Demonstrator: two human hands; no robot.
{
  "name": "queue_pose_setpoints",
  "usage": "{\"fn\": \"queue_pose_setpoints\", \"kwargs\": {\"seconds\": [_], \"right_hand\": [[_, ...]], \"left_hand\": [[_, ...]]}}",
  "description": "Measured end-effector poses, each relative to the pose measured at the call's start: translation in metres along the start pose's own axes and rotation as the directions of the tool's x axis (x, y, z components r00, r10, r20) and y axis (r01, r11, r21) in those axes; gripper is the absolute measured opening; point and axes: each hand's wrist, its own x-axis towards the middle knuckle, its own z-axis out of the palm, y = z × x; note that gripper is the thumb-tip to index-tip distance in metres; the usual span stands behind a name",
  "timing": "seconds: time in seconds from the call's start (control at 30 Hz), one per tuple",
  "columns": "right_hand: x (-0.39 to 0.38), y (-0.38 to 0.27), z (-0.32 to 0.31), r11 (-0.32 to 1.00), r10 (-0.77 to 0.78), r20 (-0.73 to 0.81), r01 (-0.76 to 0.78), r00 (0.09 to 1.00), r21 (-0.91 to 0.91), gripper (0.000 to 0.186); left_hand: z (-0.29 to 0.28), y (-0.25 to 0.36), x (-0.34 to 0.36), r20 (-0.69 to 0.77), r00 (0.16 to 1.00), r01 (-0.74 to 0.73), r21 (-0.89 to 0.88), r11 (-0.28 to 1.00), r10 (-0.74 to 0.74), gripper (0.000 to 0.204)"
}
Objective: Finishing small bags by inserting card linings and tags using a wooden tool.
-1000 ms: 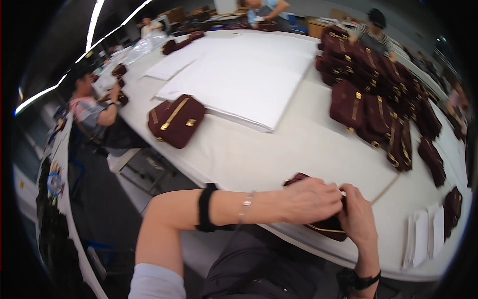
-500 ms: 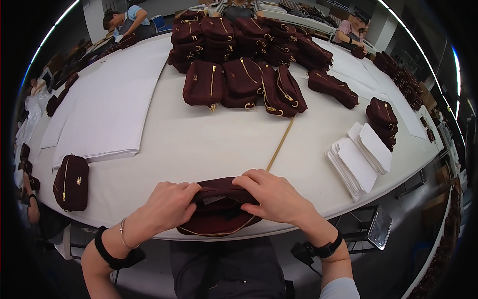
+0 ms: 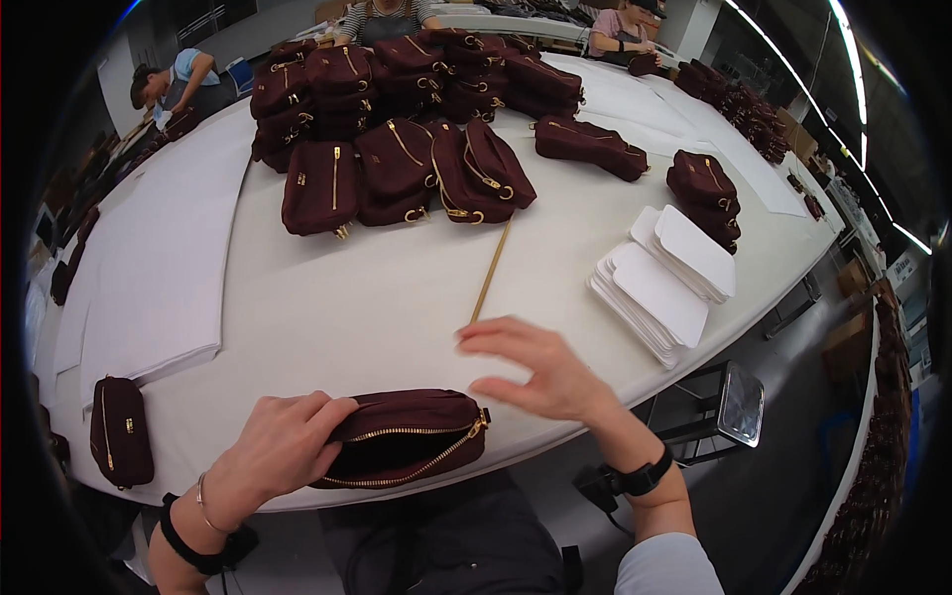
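Maroon cloth covers the bag [image 3: 407, 409] that lies at the near edge of the pale surface [image 3: 347, 317], right in front of the person. Its gold zip [image 3: 412, 430] is undone, and the mouth gapes toward the person, dark inside. The left hand [image 3: 283, 441] grips the bag's left end, the fingers bent over the top edge and the thumb at the opening. The right hand [image 3: 535, 369] is wide, thumb and fingers well spread and a little blurred, with nothing seen in its grasp; it is just above and beside the bag's right end. A thin tan stick [image 3: 491, 273] lies beyond it, and whether the fingertips touch the stick's near end I cannot tell. Past the stick, more maroon bags [image 3: 327, 94] are heaped in rows, with a single bag [image 3: 592, 149] to their right and a short stack [image 3: 704, 198] farther right. White pads [image 3: 664, 288] sit in two leaning piles in front of that stack. On the left, large white sheets [image 3: 164, 248] spread along the surface, and another maroon bag [image 3: 121, 431] stands near the left edge. A person in a striped top [image 3: 387, 20] is behind the heap.
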Motion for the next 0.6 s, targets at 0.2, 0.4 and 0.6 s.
{"fn": "queue_pose_setpoints", "kwargs": {"seconds": [0.2,0.4,0.6], "right_hand": [[-0.106,0.099,-0.116,0.182,0.412,-0.436,-0.541,0.8,-0.821,0.041],[-0.092,0.086,-0.141,0.472,0.576,-0.279,-0.591,0.768,-0.654,0.025],[-0.079,0.088,-0.144,0.476,0.411,-0.263,-0.452,0.873,-0.754,0.021]], "left_hand": [[0.011,-0.01,0.0,-0.201,0.98,-0.015,-0.068,0.998,0.001,0.034],[0.012,-0.014,0.0,-0.216,0.975,0.025,-0.158,0.987,-0.059,0.032],[0.011,-0.009,0.001,-0.204,0.975,0.047,-0.207,0.977,-0.09,0.03]]}}
